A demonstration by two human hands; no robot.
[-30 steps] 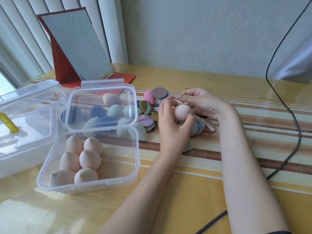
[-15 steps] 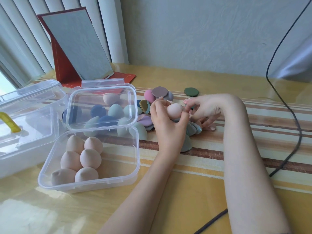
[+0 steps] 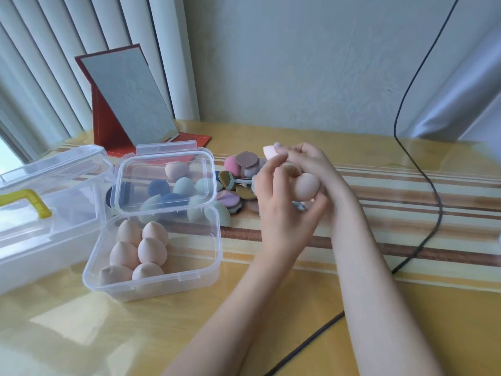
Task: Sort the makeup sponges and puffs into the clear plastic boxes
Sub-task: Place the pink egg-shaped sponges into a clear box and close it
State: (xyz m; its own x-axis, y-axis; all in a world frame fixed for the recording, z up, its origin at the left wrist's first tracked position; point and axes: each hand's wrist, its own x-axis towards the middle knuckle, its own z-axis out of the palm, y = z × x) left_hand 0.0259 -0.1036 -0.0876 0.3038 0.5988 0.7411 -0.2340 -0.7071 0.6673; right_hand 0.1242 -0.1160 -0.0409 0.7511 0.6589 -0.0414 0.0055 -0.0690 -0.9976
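Near the table's left edge an open clear box (image 3: pixel 151 272) holds six beige egg-shaped sponges (image 3: pixel 138 251), packed toward its left side; its hinged lid (image 3: pixel 165 180) stands raised behind it. A larger clear case with a yellow handle (image 3: pixel 48 202) sits just left of it. Behind the lid, loose blue, green and beige sponges and flat round puffs (image 3: pixel 238 183) lie heaped mid-table. Above that heap, the left hand (image 3: pixel 282 210) curls around a smooth beige sponge (image 3: pixel 306 187), and the right hand (image 3: pixel 311 164) pinches a small pink piece (image 3: pixel 269 151) at its fingertips.
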